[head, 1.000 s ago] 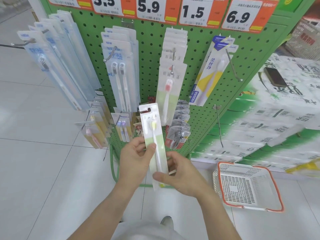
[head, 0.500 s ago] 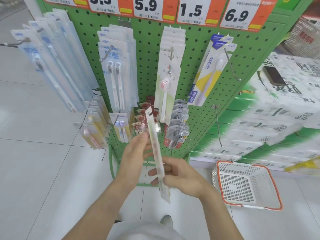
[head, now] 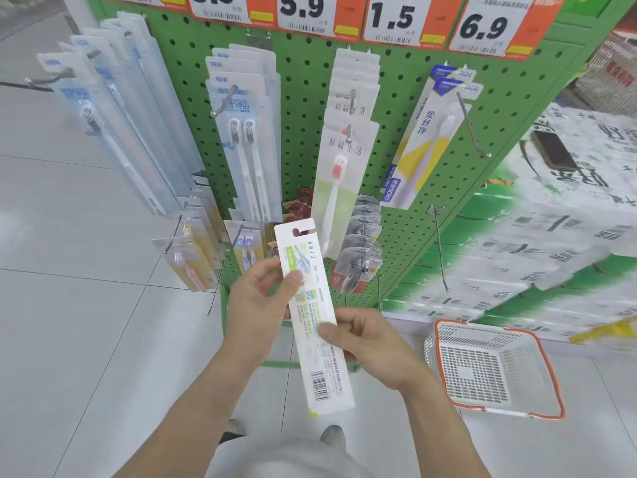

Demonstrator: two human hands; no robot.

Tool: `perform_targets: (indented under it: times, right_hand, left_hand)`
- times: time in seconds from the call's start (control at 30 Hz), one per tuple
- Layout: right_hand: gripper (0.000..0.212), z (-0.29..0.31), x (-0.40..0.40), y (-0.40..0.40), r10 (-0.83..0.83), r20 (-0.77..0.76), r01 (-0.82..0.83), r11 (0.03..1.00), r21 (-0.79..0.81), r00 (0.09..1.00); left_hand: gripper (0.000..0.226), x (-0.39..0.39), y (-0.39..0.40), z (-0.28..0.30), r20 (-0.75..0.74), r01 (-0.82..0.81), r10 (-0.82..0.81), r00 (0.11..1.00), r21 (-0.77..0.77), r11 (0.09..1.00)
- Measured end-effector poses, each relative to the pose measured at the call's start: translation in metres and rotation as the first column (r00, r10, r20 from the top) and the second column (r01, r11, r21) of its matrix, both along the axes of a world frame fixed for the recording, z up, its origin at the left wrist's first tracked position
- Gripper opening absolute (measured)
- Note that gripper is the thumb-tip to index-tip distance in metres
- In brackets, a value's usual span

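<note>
Fingers (head: 293, 279) of both hands pinch a toothbrush pack (head: 315, 322), its printed back turned up, likely for reading.
Left hand (head: 256, 301) takes the upper left edge and right hand (head: 372, 343) the lower right edge, thumbs on the card, so the pack stands tilted before the lower edge of the pegboard rack (head: 303, 132). The card hides the brush and the fingers behind it, and its small print is illegible.

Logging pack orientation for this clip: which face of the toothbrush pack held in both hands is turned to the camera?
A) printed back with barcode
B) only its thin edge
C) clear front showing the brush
A: the toothbrush pack shows printed text and a barcode near its lower end.
</note>
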State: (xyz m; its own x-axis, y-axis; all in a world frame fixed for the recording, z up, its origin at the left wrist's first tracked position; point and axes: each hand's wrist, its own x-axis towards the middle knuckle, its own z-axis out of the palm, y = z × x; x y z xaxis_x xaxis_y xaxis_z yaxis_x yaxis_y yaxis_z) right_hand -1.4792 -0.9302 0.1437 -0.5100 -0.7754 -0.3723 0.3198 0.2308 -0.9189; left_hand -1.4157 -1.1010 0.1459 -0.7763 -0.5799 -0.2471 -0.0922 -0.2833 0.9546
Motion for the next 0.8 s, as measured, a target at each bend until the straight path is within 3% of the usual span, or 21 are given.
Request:
perform_targets:
  times: [0.23,0.37,0.6,0.8]
  right_hand:
    - [0.023,0.005,0.0,0.006,0.027,-0.028,-0.027,0.999,0.032,0.999]
    - [0.019,0.001,-0.004,0.008,-0.072,-0.132,0.082,0.994,0.068,0.989]
    - [0.037,0.004,-0.014,0.019,-0.201,-0.102,0.206,0.978,0.038,0.974]
    - [0.027,0.005,-0.016,0.024,-0.257,-0.136,0.259,0.966,-0.002,0.957]
  left_hand:
    - [0.02,-0.001,-0.006,0.005,0.058,0.045,-0.05,0.997,0.074,0.996]
    - [0.022,0.001,-0.009,0.004,0.06,-0.058,0.049,0.997,0.143,0.988]
    - [0.018,0.006,-0.013,-0.002,-0.023,-0.177,0.186,0.982,0.208,0.962]
    - [0.032,0.01,-0.009,-0.002,-0.074,-0.173,0.192,0.979,0.21,0.962]
